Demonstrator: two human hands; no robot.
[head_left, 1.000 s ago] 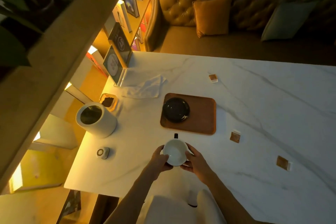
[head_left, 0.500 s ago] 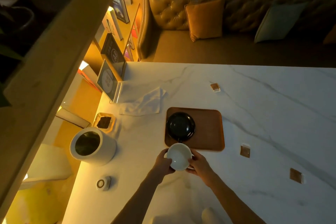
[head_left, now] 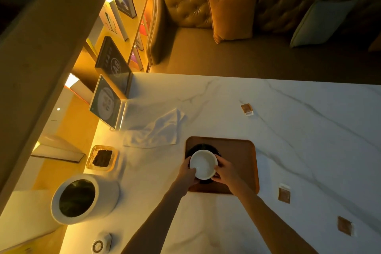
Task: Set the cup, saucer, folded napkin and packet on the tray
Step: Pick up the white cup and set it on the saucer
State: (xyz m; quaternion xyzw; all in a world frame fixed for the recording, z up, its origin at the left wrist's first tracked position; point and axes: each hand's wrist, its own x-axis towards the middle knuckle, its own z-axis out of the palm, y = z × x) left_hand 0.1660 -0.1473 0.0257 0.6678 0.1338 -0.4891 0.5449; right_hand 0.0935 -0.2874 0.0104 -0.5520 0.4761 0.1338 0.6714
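Observation:
A white cup [head_left: 203,163] is over the black saucer [head_left: 193,148], which lies on the left part of the brown tray [head_left: 241,156]. My left hand [head_left: 186,173] grips the cup's left side and my right hand [head_left: 225,171] grips its right side. I cannot tell whether the cup touches the saucer. A white napkin [head_left: 155,132] lies crumpled on the marble table, left of and behind the tray. Three brown packets lie on the table: one [head_left: 247,109] behind the tray, one [head_left: 284,194] to its right, one [head_left: 344,226] further right and nearer.
A white cylindrical container [head_left: 82,198] lies near the table's left edge, with a small glass dish [head_left: 102,158] behind it and a small round device [head_left: 101,244] in front. A stand-up sign [head_left: 106,102] stands at the back left. A sofa with cushions lies beyond the table.
Both hands have carried the cup forward from the near side of the table to above the saucer on the tray. The view has shifted forward too.

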